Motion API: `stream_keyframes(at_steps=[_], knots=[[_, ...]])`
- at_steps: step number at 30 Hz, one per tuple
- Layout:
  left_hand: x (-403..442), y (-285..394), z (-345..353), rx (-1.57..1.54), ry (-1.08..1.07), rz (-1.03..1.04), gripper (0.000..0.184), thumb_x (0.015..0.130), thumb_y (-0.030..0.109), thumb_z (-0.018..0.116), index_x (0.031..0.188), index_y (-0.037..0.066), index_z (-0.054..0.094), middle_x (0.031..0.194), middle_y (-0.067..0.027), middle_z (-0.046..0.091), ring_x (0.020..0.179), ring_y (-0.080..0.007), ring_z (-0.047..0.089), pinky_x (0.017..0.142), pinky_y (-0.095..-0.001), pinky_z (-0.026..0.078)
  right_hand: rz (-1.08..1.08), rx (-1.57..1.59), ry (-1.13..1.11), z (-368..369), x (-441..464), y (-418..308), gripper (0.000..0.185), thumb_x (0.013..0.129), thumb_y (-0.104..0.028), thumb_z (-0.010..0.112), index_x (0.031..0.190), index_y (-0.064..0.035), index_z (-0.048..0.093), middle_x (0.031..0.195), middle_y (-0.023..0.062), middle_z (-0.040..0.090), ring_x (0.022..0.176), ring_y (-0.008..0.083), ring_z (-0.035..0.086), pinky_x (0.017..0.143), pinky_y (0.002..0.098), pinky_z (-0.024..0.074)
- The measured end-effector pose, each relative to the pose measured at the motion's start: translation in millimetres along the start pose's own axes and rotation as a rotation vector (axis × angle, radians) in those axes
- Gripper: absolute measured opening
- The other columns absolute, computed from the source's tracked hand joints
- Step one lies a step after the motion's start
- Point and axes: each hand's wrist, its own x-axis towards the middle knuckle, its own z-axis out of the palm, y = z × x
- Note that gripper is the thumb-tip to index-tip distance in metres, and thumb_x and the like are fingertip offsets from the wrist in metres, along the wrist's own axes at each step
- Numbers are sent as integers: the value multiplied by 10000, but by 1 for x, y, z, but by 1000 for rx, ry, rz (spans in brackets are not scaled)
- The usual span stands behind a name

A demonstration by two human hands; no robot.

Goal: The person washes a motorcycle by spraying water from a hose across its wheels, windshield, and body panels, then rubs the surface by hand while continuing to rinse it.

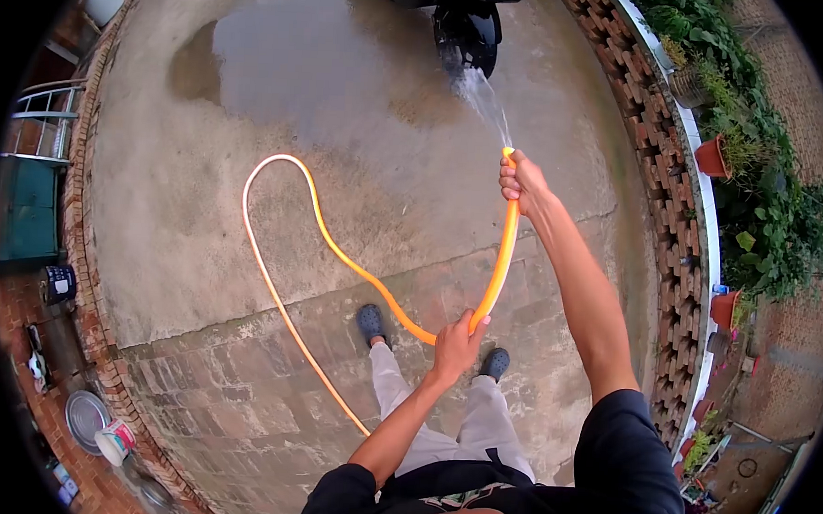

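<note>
A yellow-orange hose [497, 277] runs between my two hands. My right hand [523, 181] is wrapped round it just below its open end, where water [488, 106] sprays out. The spray reaches the black front fender [466, 41] of a vehicle at the top of the view. Lower down, my left hand [458, 344] is closed round the hose, in front of my body. From there the hose loops out to the left over the ground and passes back beneath my left forearm.
Wet concrete [282, 77] lies ahead, with brick paving [232, 364] under my feet. A lattice brick wall [660, 148] with potted plants runs along the right. At the left are a brick edge, a teal cabinet [30, 208] and a white bucket [115, 441].
</note>
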Motion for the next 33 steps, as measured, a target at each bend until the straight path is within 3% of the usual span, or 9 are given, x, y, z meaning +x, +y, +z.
stream_keyframes(at_steps=[2,7,9,13,26,33], knots=[[-13,17,42,69,-12,20,384,1022,404,554,971,25,596,651,-218,612,683,-475,626,593,-550,436,-122,14,-11,-38,-53,-18,241,1045,-288,380,882,-124,451,605,-84,333,413,35,233,344,226,225],[-49,73,188,181,53,174,379,1007,398,575,970,21,584,671,-230,624,710,-482,637,600,-559,442,-139,-50,-139,-170,-130,-52,206,1019,-254,410,910,-90,467,626,-57,375,431,41,278,358,240,255],[-63,95,247,160,55,67,364,1008,384,573,980,21,586,665,-231,614,699,-481,633,594,-552,438,-141,-54,-138,-221,-161,-70,212,1011,-262,427,902,-86,475,627,-45,395,419,46,285,350,244,251],[-72,152,348,178,101,89,359,1010,380,569,983,22,595,657,-233,604,681,-481,624,588,-543,435,-223,-59,-174,-298,-213,-118,218,1006,-267,431,904,-82,484,631,-38,417,415,49,295,353,255,259],[-39,363,500,-30,314,147,412,1038,396,521,1042,0,634,671,-246,593,667,-460,625,589,-503,443,-346,-213,-225,-383,-284,-310,212,990,-251,434,895,-68,485,647,-27,421,426,46,284,373,256,249],[68,441,578,-93,403,145,420,1048,416,496,1064,19,632,641,-222,588,645,-446,625,585,-515,439,-295,-346,-287,-426,-246,-424,203,988,-234,429,897,-65,497,652,-15,440,424,57,305,377,269,269]])
